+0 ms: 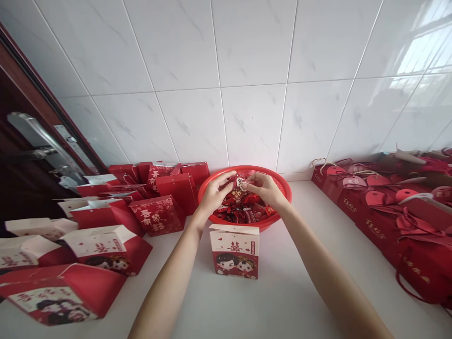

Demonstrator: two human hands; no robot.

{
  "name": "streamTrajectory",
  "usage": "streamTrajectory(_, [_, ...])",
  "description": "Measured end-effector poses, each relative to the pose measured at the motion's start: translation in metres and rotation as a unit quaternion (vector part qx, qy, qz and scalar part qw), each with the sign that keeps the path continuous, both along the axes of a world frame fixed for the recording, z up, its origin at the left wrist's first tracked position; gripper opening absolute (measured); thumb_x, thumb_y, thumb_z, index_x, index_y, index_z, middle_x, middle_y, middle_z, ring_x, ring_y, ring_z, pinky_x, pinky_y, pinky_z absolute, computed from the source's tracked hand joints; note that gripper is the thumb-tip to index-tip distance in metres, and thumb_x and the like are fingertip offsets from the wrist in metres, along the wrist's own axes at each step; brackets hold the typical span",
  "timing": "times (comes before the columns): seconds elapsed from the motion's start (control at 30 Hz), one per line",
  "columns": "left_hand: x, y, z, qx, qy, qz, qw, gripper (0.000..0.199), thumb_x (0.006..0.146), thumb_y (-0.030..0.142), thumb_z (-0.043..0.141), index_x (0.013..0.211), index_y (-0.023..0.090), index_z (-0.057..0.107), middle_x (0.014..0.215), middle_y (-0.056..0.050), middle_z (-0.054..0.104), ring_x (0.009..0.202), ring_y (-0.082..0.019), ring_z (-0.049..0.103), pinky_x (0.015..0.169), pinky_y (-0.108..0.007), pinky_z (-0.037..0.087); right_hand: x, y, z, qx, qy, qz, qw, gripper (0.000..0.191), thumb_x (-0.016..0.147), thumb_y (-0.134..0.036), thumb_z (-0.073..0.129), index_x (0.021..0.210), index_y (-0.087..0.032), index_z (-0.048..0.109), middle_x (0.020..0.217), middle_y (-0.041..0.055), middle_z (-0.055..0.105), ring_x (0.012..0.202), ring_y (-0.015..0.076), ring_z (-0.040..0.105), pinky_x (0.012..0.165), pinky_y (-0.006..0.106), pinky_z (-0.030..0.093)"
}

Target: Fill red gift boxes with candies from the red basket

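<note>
Above a red plastic basket [203, 186], my left hand [216, 192] and my right hand [265, 188] both pinch a small dark-red candy packet [238, 194] with gold lettering. The left thumb and fingers grip its left edge, while the right fingertips hold its upper right by a pale printed patch. Shiny red wrapped candies [254, 214] fill the basket beneath. In front of the basket stands an upright red and cream gift box [235, 254], printed with two cartoon figures; neither hand touches it.
Several red gift boxes [158, 215] crowd the left, some with raised flaps, beside a dark door with a metal handle [35, 136]. Along the right stand red gift bags [374, 226] with cords and ribbons. A white tiled wall [254, 122] rises behind the white counter [282, 292].
</note>
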State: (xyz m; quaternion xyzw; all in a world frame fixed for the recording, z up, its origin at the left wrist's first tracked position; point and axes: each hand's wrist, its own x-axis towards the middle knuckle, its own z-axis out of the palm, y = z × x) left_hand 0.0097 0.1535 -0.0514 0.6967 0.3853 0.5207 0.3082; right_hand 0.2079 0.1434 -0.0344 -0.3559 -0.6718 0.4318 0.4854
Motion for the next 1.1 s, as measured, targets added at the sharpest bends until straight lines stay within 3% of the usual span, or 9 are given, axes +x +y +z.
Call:
streamTrajectory(0.13, [-0.0004, -0.0004, 0.0004, -0.014, 0.001, 0.022, 1.0, 0.045, 0.082, 0.042, 0.068, 0.122, 0.02, 0.07, 0.136, -0.01, 0.066, 0.129, -0.028, 0.06, 0.111, -0.042, 0.045, 0.0009, 0.0008, -0.0005, 0.011, 0.038, -0.038, 0.999, 0.039, 0.071, -0.053, 0.077, 0.074, -0.02, 0.057, 0.077, 0.0018, 0.066, 0.075, 0.0173, 0.061, 0.071, 0.031, 0.049])
streamTrajectory(0.27, [-0.0008, 0.0, -0.0003, -0.02, -0.001, 0.028, 0.999, 0.045, 0.082, 0.042, 0.069, 0.121, 0.021, 0.07, 0.135, -0.01, 0.067, 0.126, -0.028, 0.061, 0.109, -0.043, 0.047, 0.0021, 0.0027, -0.0015, -0.008, 0.053, -0.076, 0.996, 0.041, 0.07, -0.054, 0.077, 0.071, -0.021, 0.054, 0.069, -0.0003, 0.062, 0.068, 0.0157, 0.057, 0.065, 0.03, 0.048])
streamTrajectory(0.47, [-0.0001, 0.0, 0.0001, -0.003, -0.011, 0.029, 1.0, 0.037, 0.082, 0.038, 0.067, 0.114, 0.02, 0.072, 0.126, -0.009, 0.072, 0.119, -0.027, 0.066, 0.105, -0.042, 0.05, 0.0007, 0.0025, -0.0029, -0.006, 0.084, -0.031, 0.996, 0.041, 0.067, -0.055, 0.079, 0.077, -0.021, 0.059, 0.082, 0.0031, 0.069, 0.079, 0.0188, 0.064, 0.075, 0.033, 0.053])
streamTrajectory(0.7, [0.0009, -0.001, 0.0009, -0.024, 0.01, 0.037, 0.999, 0.028, 0.08, 0.031, 0.067, 0.105, 0.02, 0.077, 0.115, -0.008, 0.076, 0.111, -0.028, 0.069, 0.101, -0.042, 0.052, -0.0022, 0.0034, -0.0066, 0.008, 0.074, -0.034, 0.997, 0.039, 0.069, -0.051, 0.079, 0.071, -0.02, 0.055, 0.073, 0.0013, 0.065, 0.072, 0.0176, 0.061, 0.07, 0.033, 0.052])
streamTrajectory(0.97, [0.0011, -0.0014, 0.0003, -0.034, 0.01, -0.03, 0.999, 0.036, 0.077, 0.041, 0.075, 0.105, 0.018, 0.076, 0.116, -0.011, 0.075, 0.108, -0.029, 0.07, 0.097, -0.043, 0.054, -0.0008, 0.0048, -0.0058, 0.056, -0.05, -0.044, 0.996, 0.022, 0.077, -0.041, 0.071, 0.082, -0.02, 0.064, 0.078, 0.0025, 0.068, 0.074, 0.0184, 0.061, 0.069, 0.032, 0.048])
streamTrajectory(1.1, [-0.0001, 0.0008, -0.0014, -0.037, 0.003, -0.025, 0.999, 0.04, 0.076, 0.041, 0.077, 0.108, 0.018, 0.075, 0.119, -0.012, 0.074, 0.112, -0.031, 0.069, 0.1, -0.045, 0.053, 0.0005, 0.0044, -0.0042, 0.082, -0.08, -0.074, 0.991, 0.019, 0.08, -0.039, 0.068, 0.08, -0.02, 0.065, 0.077, 0.0017, 0.066, 0.074, 0.018, 0.06, 0.071, 0.033, 0.046])
